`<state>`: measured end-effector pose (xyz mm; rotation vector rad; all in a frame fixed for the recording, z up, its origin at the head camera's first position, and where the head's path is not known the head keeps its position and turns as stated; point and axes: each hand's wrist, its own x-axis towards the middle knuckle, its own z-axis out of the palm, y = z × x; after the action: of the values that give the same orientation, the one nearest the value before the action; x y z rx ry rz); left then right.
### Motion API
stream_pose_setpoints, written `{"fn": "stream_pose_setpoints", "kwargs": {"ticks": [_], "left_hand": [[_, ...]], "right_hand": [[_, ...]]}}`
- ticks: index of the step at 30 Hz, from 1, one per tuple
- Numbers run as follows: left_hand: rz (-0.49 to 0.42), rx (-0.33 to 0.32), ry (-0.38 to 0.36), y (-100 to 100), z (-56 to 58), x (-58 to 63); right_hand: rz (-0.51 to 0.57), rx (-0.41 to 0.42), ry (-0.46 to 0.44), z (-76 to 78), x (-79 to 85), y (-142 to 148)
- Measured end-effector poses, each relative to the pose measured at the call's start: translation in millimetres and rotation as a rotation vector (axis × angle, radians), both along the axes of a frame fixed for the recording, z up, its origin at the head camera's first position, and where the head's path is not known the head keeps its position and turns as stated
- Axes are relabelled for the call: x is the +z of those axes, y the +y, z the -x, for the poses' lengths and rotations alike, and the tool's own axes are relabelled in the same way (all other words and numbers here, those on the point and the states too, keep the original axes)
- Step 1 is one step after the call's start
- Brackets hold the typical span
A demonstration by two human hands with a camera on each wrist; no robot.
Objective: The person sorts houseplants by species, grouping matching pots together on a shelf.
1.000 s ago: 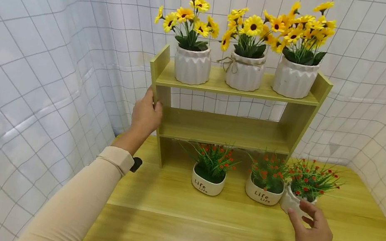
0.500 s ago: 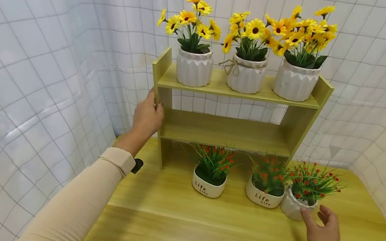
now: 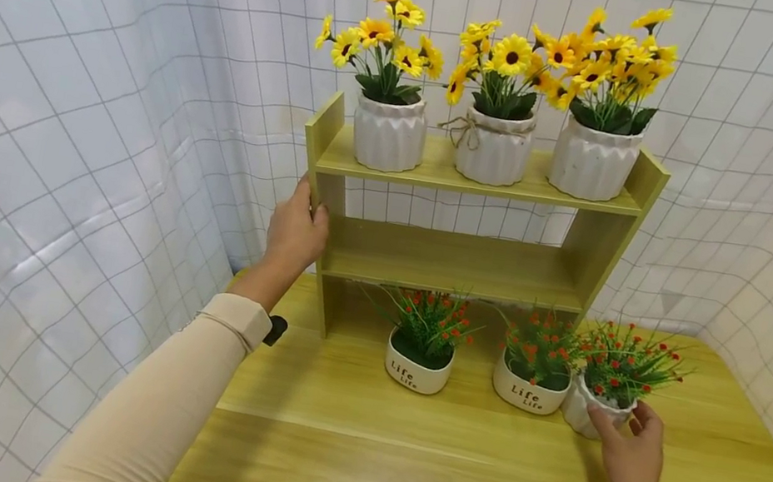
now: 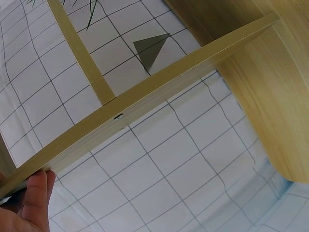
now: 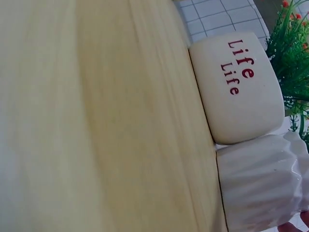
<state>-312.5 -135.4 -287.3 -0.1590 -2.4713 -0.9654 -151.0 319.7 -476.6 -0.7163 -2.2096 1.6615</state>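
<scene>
My left hand [image 3: 297, 231] grips the left side panel of a wooden shelf [image 3: 459, 263], thumb on the front edge. In the left wrist view, its fingers [image 4: 37, 195] curl against the panel. Far to the right, my right hand [image 3: 634, 459] holds a white ribbed flowerpot [image 3: 581, 410] of red flowers between thumb and fingers. The pot stands on the table, right against an oval pot [image 3: 527, 394] lettered "Life". Only fingertips [image 5: 292, 227] show in the right wrist view, at the ribbed pot's lower right.
Three white pots of yellow flowers, left [image 3: 388, 136], middle [image 3: 493, 153] and right [image 3: 594, 164], stand on the top shelf. Another "Life" pot [image 3: 415, 372] sits before the lower shelf. Grid-patterned curtains [image 3: 75, 99] enclose the wooden table [image 3: 397, 462] at back and sides.
My right hand first drew back to the right from the ribbed pot, then returned to it and took hold. The left hand has kept its grip on the shelf.
</scene>
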Motion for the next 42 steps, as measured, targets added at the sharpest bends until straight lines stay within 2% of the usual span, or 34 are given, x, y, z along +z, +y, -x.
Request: {"fn": "stream_pose_setpoints", "kwargs": {"ticks": [7,14,23,31,36,42], "left_hand": [[-0.006,0.010,-0.012,1,0.0,1.0],[-0.008,0.007,-0.011,2,1.0,1.0],[-0.010,0.009,-0.007,2,-1.2,0.0],[-0.008,0.005,-0.005,2,-2.1,1.1],[-0.010,0.006,0.000,2,-2.4,1.5],[-0.010,0.002,0.001,1,-3.0,2.6]], "right_hand": [[0.038,-0.064,0.040,7.4,-7.5,-2],[0.057,-0.055,0.060,16.8,-13.5,-3],[0.056,-0.093,0.067,19.2,-15.5,-5],[0.046,-0.180,0.077,17.6,-17.4,-6],[0.078,-0.209,0.079,14.7,-15.0,-6],[0.118,-0.226,0.084,8.0,-1.5,-5]]}}
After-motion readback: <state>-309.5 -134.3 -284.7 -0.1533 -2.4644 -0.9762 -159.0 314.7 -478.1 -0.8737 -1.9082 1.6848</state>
